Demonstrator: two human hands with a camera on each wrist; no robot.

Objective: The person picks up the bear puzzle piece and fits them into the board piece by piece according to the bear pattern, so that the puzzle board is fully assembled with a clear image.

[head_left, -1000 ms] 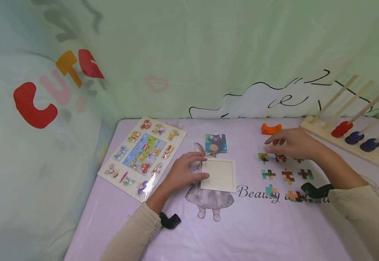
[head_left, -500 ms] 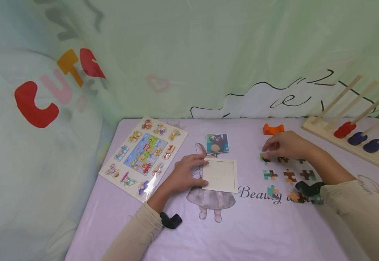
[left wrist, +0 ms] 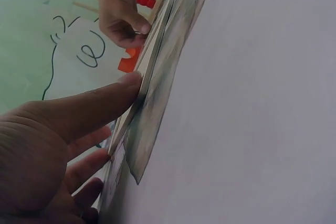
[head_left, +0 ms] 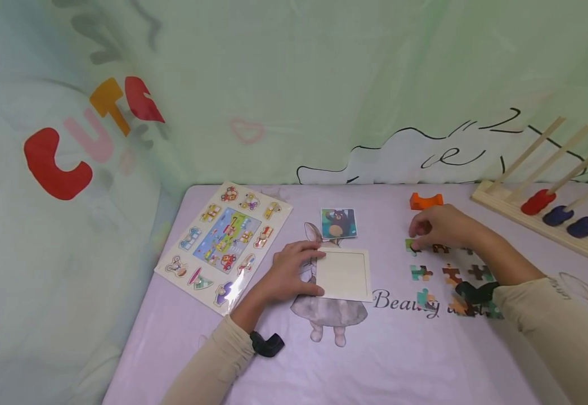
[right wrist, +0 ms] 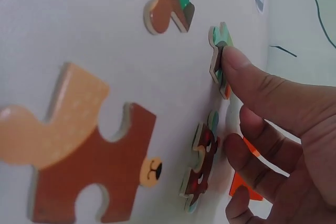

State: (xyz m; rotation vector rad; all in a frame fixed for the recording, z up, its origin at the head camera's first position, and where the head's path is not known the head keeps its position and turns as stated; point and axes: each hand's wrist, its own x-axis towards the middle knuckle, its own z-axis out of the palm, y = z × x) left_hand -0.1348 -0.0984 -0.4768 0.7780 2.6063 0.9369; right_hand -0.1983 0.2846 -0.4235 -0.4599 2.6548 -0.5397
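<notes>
My left hand (head_left: 294, 271) rests at the left edge of a pale wooden puzzle tray (head_left: 344, 274), thumb near one corner and fingertips near the other. In the left wrist view the thumb (left wrist: 100, 103) lies straight along the tray's edge. My right hand (head_left: 443, 226) pinches a green jigsaw piece (right wrist: 219, 59) at the back left of a grid of loose pieces. The thumb lies on its face; the index finger is hidden behind it. Close by are a brown piece with red (right wrist: 202, 163) and a brown-and-tan piece (right wrist: 100, 156). A bear picture card (head_left: 339, 223) lies behind the tray.
A vehicle peg puzzle board (head_left: 228, 242) lies at the left. An orange block (head_left: 425, 201) sits behind my right hand. At the back right stands a wooden bead rack (head_left: 496, 197) with upright rods and red and blue beads. A green curtain (head_left: 273, 84) hangs behind the table.
My right hand has come down and closed its thumb and finger on the green jigsaw piece. The left hand stays at the tray's left edge. The head view has shifted slightly.
</notes>
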